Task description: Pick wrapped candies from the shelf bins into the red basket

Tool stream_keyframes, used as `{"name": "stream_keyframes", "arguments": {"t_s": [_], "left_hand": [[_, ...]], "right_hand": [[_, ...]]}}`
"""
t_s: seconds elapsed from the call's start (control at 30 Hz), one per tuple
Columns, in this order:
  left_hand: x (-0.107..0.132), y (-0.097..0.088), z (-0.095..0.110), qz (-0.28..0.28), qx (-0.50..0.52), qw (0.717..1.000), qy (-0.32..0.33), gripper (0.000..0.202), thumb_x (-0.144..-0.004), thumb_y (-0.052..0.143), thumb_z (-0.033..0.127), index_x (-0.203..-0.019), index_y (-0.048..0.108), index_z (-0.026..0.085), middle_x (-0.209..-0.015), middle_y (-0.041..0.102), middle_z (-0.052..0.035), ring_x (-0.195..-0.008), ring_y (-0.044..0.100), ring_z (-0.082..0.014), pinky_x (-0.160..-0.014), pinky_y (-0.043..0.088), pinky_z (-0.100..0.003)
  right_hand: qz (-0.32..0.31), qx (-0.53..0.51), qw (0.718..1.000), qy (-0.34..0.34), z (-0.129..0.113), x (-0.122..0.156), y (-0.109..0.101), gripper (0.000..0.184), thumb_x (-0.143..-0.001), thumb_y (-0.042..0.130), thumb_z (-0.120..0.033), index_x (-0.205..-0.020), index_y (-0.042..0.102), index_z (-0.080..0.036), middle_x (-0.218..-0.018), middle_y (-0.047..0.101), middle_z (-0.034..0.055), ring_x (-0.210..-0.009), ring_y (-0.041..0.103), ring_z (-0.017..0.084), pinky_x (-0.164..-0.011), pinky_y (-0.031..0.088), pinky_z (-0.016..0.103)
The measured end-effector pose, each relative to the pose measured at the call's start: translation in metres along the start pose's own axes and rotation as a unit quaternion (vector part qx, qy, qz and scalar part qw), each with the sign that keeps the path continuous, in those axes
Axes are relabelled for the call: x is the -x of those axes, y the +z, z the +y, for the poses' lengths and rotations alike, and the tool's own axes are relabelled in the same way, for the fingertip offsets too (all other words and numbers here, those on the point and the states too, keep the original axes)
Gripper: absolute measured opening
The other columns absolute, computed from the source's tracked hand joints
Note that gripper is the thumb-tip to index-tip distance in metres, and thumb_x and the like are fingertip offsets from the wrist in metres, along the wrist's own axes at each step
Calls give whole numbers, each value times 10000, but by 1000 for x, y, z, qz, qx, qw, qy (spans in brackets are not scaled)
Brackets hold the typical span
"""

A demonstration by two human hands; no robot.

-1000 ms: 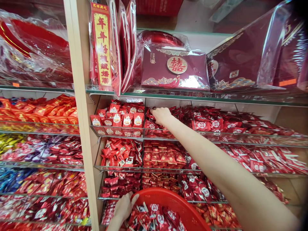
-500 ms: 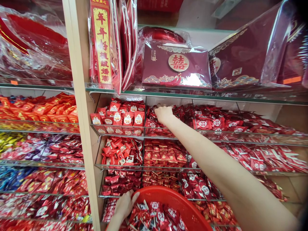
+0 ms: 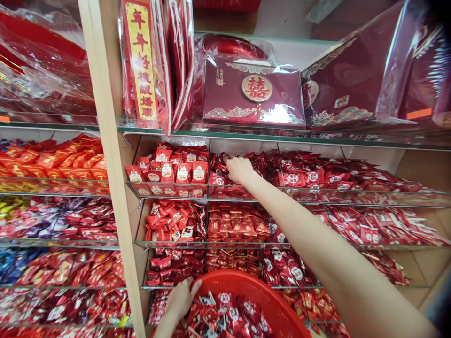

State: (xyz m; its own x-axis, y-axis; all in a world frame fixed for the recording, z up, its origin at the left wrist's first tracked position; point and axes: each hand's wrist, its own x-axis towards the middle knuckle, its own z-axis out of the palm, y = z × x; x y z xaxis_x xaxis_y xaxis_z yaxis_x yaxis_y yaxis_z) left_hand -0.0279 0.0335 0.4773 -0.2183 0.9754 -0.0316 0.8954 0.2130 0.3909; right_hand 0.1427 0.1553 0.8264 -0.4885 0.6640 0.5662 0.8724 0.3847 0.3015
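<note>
Two hands, right hand [image 3: 238,170] on packets [image 3: 219,177], left hand [image 3: 181,299] on basket [image 3: 243,280]

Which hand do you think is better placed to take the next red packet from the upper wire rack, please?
Probably the right: the right hand is up at the rack, touching the red foil packets. The left hand is low down at the rim of the red plastic basket, well below that rack.
</note>
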Motion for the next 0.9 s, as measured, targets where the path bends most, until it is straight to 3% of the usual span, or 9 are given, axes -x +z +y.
{"name": "stream_keyframes", "arguments": {"t_s": [0.3,0.57,0.9], "left_hand": [[-2,3,-2,3,15,1000,4,466,-851,247,541,-924,570,214,-903,698,-89,-929,630,-230,-712,430,-268],[-4,7,-6,8,15,1000,4,473,-846,233,547,-925,567,221,-900,697,-87,-931,628,-232,-726,430,-278],[-4,5,-6,-6,12,1000,-1,505,-840,218,564,-961,562,215,-923,690,-93,-956,619,-227,-757,426,-277]], "right_hand": [[36,9,999,-25,4,8,-2,391,-829,415,-117,-1215,424,-178,-1095,595,156,-950,599,256,-741,462,352],[52,-9,998,-46,19,12,-9,456,-808,441,-130,-1245,387,-249,-1152,567,108,-953,589,265,-743,467,369],[59,-103,993,-24,41,17,-20,567,-772,495,-209,-1310,333,-287,-1228,528,68,-1067,525,274,-834,445,390]]}}
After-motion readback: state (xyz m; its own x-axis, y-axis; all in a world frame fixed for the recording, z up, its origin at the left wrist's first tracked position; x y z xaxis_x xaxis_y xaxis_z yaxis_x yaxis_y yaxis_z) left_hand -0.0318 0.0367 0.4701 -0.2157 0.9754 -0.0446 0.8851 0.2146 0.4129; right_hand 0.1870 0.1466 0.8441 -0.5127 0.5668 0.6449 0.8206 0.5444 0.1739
